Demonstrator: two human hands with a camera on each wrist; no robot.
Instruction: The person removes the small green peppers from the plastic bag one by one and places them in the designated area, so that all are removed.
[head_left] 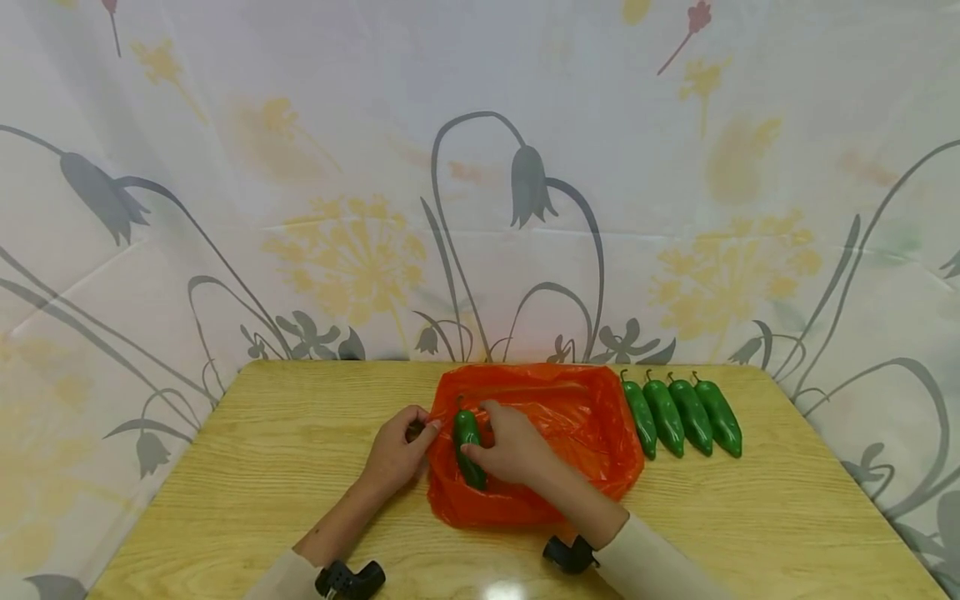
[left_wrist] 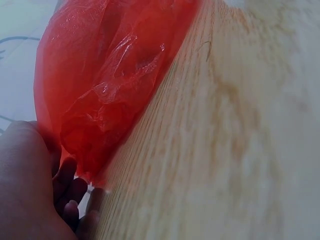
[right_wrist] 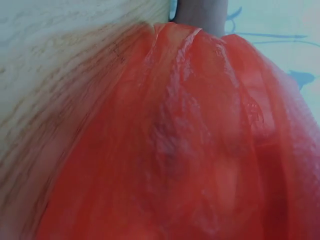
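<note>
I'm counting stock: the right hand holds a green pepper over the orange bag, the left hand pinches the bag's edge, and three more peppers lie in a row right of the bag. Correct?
Not quite: the head view shows four peppers in the row, not three. The rest stands: the right hand holds a green pepper over the orange bag, and the left hand pinches its edge.

thin glossy crinkled orange plastic bag (head_left: 570, 417) on pale grained wood table (head_left: 262, 450); shiny smooth green peppers (head_left: 682, 414) beside bag

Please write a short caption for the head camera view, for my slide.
Right hand holds a green pepper over an orange plastic bag; left hand pinches its edge.
</note>
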